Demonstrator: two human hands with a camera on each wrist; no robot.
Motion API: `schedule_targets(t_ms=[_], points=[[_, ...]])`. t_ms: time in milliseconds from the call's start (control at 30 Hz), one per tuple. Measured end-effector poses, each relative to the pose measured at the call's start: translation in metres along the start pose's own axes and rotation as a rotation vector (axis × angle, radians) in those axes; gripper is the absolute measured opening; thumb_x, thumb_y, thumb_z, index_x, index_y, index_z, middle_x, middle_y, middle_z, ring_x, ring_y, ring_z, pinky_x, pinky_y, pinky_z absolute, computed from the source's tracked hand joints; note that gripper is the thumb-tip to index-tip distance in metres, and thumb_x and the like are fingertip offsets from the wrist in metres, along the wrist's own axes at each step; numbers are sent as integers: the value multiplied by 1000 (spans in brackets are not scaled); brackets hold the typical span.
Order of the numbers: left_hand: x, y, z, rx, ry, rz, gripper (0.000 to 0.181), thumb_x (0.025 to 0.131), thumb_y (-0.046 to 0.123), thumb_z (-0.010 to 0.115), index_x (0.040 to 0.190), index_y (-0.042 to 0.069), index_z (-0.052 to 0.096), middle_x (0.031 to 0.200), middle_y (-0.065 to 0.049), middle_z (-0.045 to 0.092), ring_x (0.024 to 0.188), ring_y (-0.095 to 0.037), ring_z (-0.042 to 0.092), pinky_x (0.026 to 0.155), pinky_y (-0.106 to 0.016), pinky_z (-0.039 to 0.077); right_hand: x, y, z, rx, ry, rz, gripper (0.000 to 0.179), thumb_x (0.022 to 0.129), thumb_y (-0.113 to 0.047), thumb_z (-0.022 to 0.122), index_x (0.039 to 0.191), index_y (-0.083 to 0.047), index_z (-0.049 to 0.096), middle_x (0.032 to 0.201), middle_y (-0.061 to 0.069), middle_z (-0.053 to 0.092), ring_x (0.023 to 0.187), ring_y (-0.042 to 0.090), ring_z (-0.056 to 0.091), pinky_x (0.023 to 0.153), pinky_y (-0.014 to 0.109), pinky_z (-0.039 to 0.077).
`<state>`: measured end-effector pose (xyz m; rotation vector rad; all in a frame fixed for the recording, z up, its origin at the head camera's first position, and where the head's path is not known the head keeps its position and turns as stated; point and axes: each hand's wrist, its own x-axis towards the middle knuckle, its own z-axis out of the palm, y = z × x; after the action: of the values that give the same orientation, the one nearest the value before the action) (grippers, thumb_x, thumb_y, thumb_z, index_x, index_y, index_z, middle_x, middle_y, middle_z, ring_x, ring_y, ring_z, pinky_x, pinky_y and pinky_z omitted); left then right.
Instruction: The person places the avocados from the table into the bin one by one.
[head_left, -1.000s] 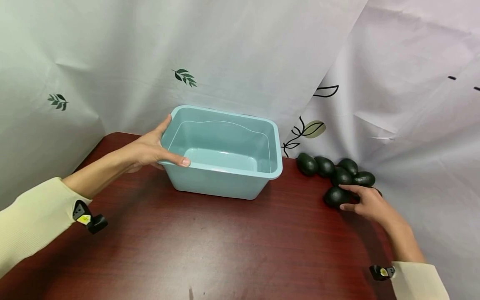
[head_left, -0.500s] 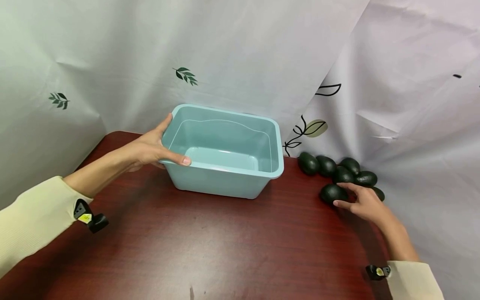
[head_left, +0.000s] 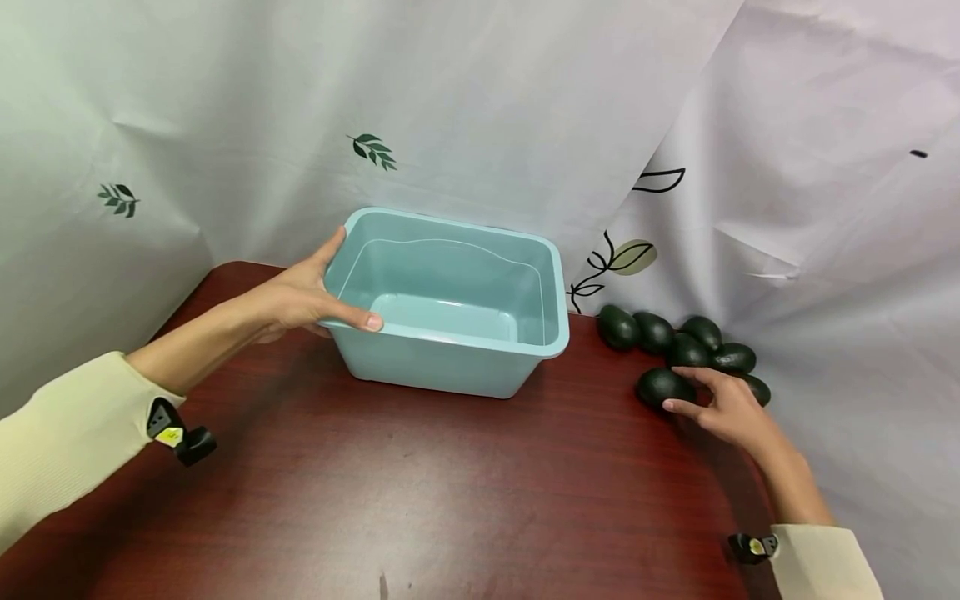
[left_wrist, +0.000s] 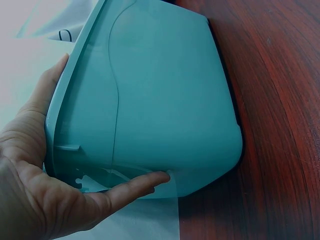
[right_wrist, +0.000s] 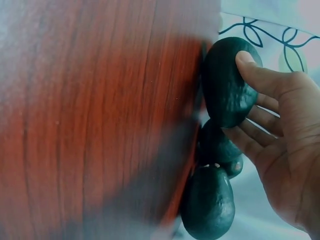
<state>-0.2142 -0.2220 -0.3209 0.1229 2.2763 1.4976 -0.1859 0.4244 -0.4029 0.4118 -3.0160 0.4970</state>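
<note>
The left hand [head_left: 300,298] grips the left end of the blue tub [head_left: 435,364]; right of the tub, the right hand [head_left: 726,407] holds an avocado [head_left: 657,388] (dark green) near other avocados [head_left: 618,327].

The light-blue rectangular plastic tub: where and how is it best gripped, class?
Probably by the jutting rim at both short ends of the tub, one hand from each side: the rim flares outward above tapering walls, offering a lip. The left hand grips the left end; the right end is ungripped.
</note>
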Motion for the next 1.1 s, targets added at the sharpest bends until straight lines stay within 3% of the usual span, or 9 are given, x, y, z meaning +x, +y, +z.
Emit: schedule_targets(t_ms=[200, 400, 433, 533, 667, 1100], points=[[0, 1, 0, 7, -1, 6, 154, 91, 28, 97, 172, 47, -32, 189, -20, 2, 164, -48, 36, 110, -70, 60, -1, 0, 3, 6, 62, -24, 59, 93, -35, 96, 141, -7, 77, 120, 16, 81, 91, 21, 60, 79, 31, 49], [-1, 1, -1, 6, 3, 4, 154, 91, 28, 97, 172, 46, -32, 189, -19, 1, 165, -48, 36, 110, -70, 60, 1, -1, 4, 35, 38, 4, 65, 94, -40, 95, 144, -5, 74, 133, 21, 78, 110, 34, 74, 84, 21, 53], [-1, 1, -1, 7, 3, 4, 154, 91, 28, 97, 172, 46, -32, 189, -19, 1, 165, -48, 35, 110, -70, 60, 1, -2, 4, 35, 27, 10, 67, 94, -41, 94, 146, -4, 73, 130, 21, 78, 107, 34, 74, 83, 22, 53], [-1, 1, -1, 8, 3, 4, 154, 91, 28, 97, 172, 46, -32, 189, -19, 0, 165, -48, 36, 111, -70, 60, 3, -3, 3, 21, -6, 23, 69, 97, -43, 91, 149, -2, 71, 100, 14, 75, 86, 22, 66, 76, 26, 48], [-1, 1, 0, 8, 1, 5, 154, 91, 29, 97, 172, 47, -32, 189, -19, 1, 164, -49, 37, 111, -71, 59, 3, -4, 2, 15, -22, 25, 68, 98, -42, 90, 149, -1, 71, 72, 0, 51, 64, 10, 45, 68, 28, 39], [-1, 0, 0, -6, -6, -5, 155, 90, 29, 98, 171, 48, -33, 189, -19, 1, 164, -49, 37, 111, -72, 58, 6, -7, 0, 38, 51, 2, 63, 96, -40, 93, 144, -4, 75, 70, -4, 48, 62, 6, 42, 64, 27, 35]])
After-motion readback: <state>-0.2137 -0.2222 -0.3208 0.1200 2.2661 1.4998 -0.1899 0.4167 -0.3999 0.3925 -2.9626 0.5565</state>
